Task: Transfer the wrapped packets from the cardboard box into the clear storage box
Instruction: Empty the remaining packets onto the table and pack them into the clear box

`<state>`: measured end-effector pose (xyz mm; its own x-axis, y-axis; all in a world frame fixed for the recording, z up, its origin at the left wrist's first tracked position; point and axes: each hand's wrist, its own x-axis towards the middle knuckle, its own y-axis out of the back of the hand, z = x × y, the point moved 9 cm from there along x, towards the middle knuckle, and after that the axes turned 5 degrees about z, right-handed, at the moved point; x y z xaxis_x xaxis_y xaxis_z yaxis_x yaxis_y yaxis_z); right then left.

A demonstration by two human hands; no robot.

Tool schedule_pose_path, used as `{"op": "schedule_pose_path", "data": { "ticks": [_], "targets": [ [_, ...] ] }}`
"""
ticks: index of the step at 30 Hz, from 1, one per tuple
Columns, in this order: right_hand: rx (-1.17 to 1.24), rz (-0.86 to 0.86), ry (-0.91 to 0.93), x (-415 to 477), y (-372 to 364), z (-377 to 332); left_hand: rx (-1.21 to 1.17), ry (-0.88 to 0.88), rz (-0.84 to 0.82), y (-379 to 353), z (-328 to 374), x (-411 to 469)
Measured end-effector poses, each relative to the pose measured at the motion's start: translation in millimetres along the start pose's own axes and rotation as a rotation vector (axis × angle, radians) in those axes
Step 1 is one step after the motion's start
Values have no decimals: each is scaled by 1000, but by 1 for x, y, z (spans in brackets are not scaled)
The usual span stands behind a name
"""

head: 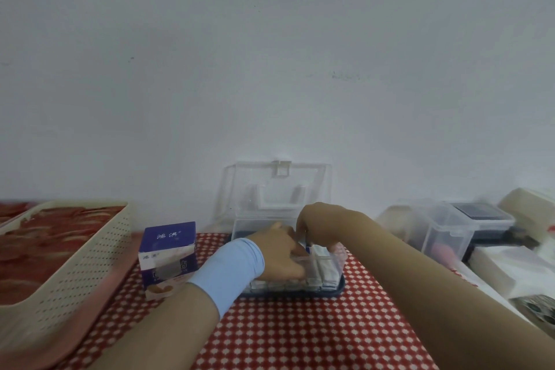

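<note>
— Pale bare wall (270, 69) behind, red-and-white checked cloth (285, 336) underneath. Far along?
— Seems well on: rows of wrapped packets (323, 273) already standing in the clear storage box (338, 264), lid up. Purple cardboard box (168, 252) just left of it, contents hidden.
— Hands?
— Both over the storage box: left hand (279, 252) dipped among packets, fingers bent; right hand (315, 219) curled at the far rim. Cannot tell whether pinching anything.
— Else?
— Perforated basket (75, 255) far left, another clear tub (450, 234) right.
</note>
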<state>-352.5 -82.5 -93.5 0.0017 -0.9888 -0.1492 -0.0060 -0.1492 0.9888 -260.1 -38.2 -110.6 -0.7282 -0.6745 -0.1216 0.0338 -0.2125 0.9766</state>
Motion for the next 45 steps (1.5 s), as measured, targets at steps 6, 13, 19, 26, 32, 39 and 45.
{"op": "schedule_pose_path", "data": {
  "ticks": [6, 13, 19, 26, 32, 39, 45],
  "targets": [
    [-47, 15, -20, 6, -4, 4, -9, 3, 5, -4, -10, 5],
    [20, 49, 24, -2, 8, -6, -37, 26, 81, 16, -14, -5],
    [96, -1, 114, -11, 1, -18, 8, 22, 43, 12, -10, -15],
    [138, 30, 160, -13, 4, -19, 29, 9, 53, 8, -14, -14],
    [220, 103, 161, -18, 19, -17, 40, 9, 51, 14, -11, -18],
    [414, 484, -2, -39, 78, 25, -247, 151, 402, 80, -48, -37],
    [477, 650, -232, -48, 79, 55, -393, 583, 632, 96, -120, -46]
  ]
}}
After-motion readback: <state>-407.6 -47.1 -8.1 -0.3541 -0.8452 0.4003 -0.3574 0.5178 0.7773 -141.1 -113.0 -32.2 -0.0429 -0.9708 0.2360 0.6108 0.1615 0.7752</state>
